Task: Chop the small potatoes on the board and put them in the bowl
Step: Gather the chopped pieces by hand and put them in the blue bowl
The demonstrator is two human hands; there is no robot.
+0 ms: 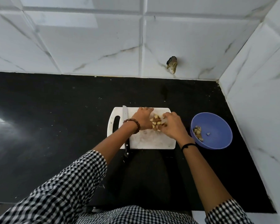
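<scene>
Your left hand (143, 118) pressed, fingers fairly straight, against the chopped potato pile (156, 122) on the board (149, 141). Your right hand (172, 125) curled over it, grip unclear. Some pieces (198, 130) lay in the bowl (220, 135).

White marble-look wall tiles (87, 46), black counter (55, 102), perhaps a chipped hole (172, 64)

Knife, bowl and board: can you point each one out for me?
knife (125, 114), head view, on the blade.
bowl (218, 125), head view, on the bare inside wall.
board (152, 141), head view, on its bare near part.
</scene>
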